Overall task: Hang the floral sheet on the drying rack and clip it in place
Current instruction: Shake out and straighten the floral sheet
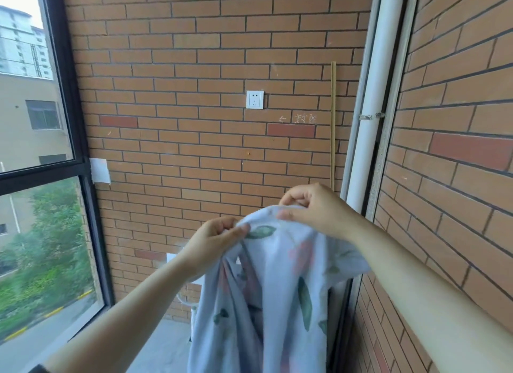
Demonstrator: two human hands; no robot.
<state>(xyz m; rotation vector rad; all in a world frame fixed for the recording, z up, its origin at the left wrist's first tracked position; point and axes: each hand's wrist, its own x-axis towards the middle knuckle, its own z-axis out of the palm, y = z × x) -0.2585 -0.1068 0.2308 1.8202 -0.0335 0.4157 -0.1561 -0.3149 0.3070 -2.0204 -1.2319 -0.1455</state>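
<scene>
The floral sheet (280, 295), pale blue with green leaves and pink blooms, hangs bunched from both hands in the lower middle of the view. My left hand (213, 245) pinches its top edge on the left. My right hand (313, 208) grips the same edge a little higher and to the right. The cloth falls in folds below the frame's bottom edge. No drying rack and no clips show in this view.
A brick wall (194, 122) with a white socket (254, 99) faces me. A black-framed window (69, 150) runs along the left. A white pipe (372, 108) stands in the right corner beside another brick wall (458, 150). A thin yellow rod (333, 122) leans upright.
</scene>
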